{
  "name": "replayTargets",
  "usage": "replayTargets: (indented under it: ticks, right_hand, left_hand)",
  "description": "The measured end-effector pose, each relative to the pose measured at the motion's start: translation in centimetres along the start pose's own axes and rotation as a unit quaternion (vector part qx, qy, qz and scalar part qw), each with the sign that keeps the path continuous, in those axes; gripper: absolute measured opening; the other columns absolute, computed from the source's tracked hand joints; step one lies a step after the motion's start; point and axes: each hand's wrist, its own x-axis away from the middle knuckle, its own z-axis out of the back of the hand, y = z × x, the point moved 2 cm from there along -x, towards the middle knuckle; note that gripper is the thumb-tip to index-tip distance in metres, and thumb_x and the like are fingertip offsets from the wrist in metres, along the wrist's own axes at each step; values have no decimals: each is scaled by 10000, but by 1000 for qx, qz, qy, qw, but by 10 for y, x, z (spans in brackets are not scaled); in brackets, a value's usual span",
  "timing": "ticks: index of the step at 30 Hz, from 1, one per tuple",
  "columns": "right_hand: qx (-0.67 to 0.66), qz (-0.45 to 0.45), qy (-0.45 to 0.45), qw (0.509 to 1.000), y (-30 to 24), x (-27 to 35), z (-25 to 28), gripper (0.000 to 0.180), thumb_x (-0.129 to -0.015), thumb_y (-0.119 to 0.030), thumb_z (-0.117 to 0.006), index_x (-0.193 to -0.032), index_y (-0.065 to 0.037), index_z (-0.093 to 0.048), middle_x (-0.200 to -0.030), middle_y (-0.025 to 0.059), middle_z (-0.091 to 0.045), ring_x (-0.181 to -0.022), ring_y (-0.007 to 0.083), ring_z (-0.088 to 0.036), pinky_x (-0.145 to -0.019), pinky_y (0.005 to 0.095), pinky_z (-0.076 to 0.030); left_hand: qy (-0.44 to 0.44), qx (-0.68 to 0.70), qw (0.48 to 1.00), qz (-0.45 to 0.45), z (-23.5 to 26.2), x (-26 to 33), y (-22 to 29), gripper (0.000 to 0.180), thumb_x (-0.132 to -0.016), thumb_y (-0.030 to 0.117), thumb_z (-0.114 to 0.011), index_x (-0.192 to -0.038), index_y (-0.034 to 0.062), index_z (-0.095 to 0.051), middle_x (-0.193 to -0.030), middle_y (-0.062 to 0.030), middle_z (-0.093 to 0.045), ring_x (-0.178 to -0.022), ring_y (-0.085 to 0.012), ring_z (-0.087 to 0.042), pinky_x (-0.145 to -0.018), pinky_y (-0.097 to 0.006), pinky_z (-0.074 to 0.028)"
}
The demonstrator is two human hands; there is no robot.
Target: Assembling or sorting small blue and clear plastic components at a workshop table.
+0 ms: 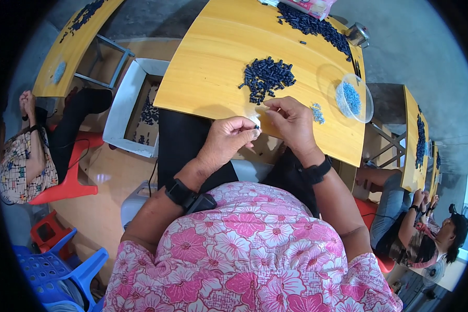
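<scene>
My left hand (226, 138) is at the near edge of the yellow table, thumb and forefinger pinched on a small dark cylindrical piece (257, 127), of which only the end shows. Beside it, my right hand (292, 120) has its thumb and fingers drawn together above the edge; anything between the tips is too small to make out. Just beyond both hands lies a heap of short dark blue-black cylinders (268, 78). To the right of my right hand is a little cluster of light blue pieces (317, 113). A clear plastic bowl (368, 106) holds more of these blue pieces.
At the table's far side are a long pile of dark cylinders (317, 28), a pink bag (309, 6) and a metal cup (358, 35). An open white box (120, 117) with dark pieces stands left on the floor. Other people sit at tables on both sides.
</scene>
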Motion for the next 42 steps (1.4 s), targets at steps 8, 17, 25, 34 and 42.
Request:
replayTargets:
  ticks: [8,17,25,34,42]
  right_hand:
    - [87,38,-13,995,-2,-11,-13,188,-774,-101,-726,-956,-58,-698,-849,115,-672,-738,273,-671,-672,352,-528]
    - [93,18,-39,995,-3,-2,0,147,-779,-152,-726,-914,-95,-712,-844,104,-675,-743,275,-674,-680,360,-531]
    - [134,65,3,989,7,10,0,86,-797,-108,-670,-879,-93,-692,-843,118,-627,-774,326,-639,-679,404,-524]
    - [245,123,26,961,5,20,-2,158,-793,-35,-588,-931,-78,-653,-865,128,-613,-831,344,-615,-694,425,-516]
    - [95,67,26,993,0,29,4,252,-828,50,-568,-1051,-48,-632,-938,140,-631,-903,286,-639,-779,364,-532]
  left_hand:
    - [4,24,1000,6,4,0,2,157,-939,106,-639,-1025,-19,-679,-943,-37,-677,-814,-81,-620,-745,-246,-545]
    - [5,25,1000,6,5,1,-1,146,-938,93,-633,-1017,-23,-677,-918,-34,-671,-814,-80,-616,-743,-246,-543]
    - [4,10,1000,3,1,1,1,143,-937,95,-637,-1007,-23,-675,-906,-33,-667,-795,-80,-611,-734,-245,-540]
    - [4,1,1000,-3,-1,0,0,143,-933,104,-647,-997,-20,-679,-878,-27,-658,-775,-76,-602,-724,-234,-526]
    - [2,-16,1000,-12,-7,2,8,145,-939,110,-639,-1003,-13,-683,-887,-21,-667,-775,-74,-602,-720,-234,-528]
